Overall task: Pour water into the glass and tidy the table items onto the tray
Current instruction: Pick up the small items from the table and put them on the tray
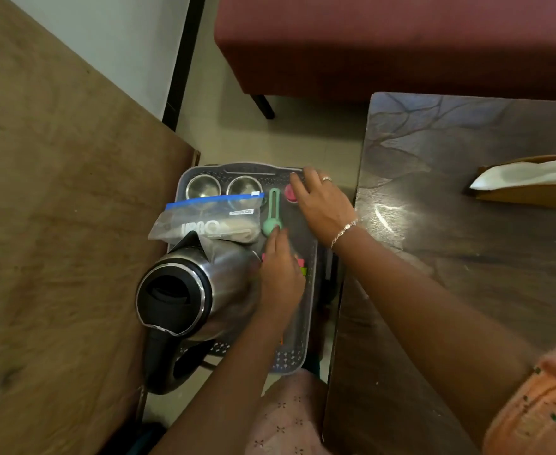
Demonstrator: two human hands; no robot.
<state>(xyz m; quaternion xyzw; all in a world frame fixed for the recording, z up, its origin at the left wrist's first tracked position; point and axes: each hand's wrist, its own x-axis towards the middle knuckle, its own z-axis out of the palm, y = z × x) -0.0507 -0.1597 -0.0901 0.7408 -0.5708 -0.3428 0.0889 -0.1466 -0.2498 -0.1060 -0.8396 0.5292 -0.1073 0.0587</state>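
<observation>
**Head view.** The left hand (281,274) lies flat on the tray (289,359) with straight fingers, gripping nothing. Its fingertips (275,234) reach the round end of a green utensil (271,215). Small coloured pieces (301,267) show at this hand's right edge, mostly hidden beneath it.

The right hand (322,205), just beyond and to the right, is spread with relaxed fingers over a pink round item (289,193) near the tray's far rim. Contact with the item cannot be told.

Directly left of the left hand stands a steel kettle (184,290), its black handle overhanging the tray's near edge. A zip bag (211,221) rests against the kettle's far side, left of the utensil. Two steel cups (203,187) stand side by side beyond the bag.

Under the right forearm is a dark table (467,241), bearing a tissue box (532,182) well to the right. A brown board (56,192) lies left of the kettle.
</observation>
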